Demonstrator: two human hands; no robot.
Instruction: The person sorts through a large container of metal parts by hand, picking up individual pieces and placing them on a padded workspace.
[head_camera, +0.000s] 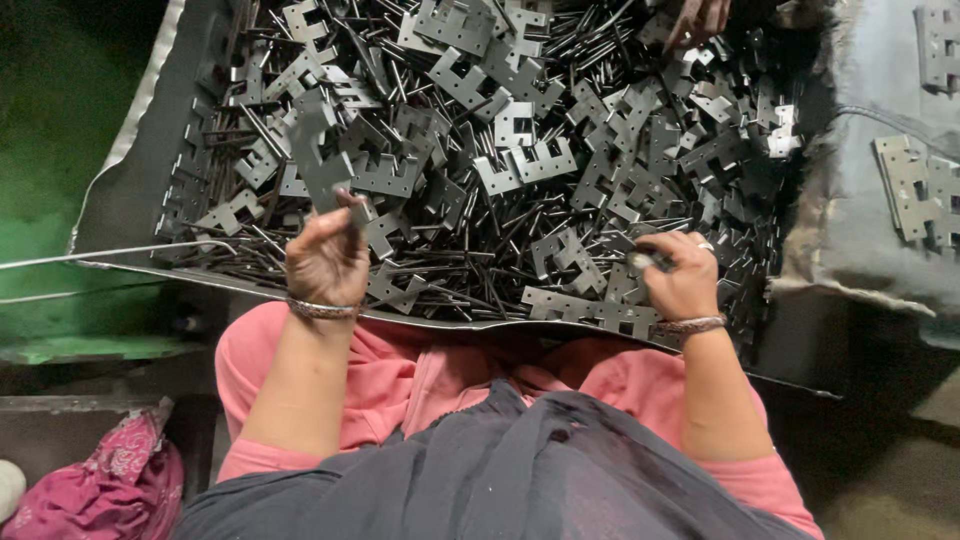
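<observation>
Over tray: L hand 1 bracket.

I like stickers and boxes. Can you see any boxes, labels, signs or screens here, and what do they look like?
None in view: no box, label, sign or screen.
Only a dark tray heaped with grey metal plates and thin rods.
The left hand holds one plate; the right hand pinches a small piece.

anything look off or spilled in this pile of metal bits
Nothing looks spilled. The stamped metal plates and thin rods lie jumbled but inside the tray. The left hand holds one plate up; the right hand pinches a small piece.
</observation>
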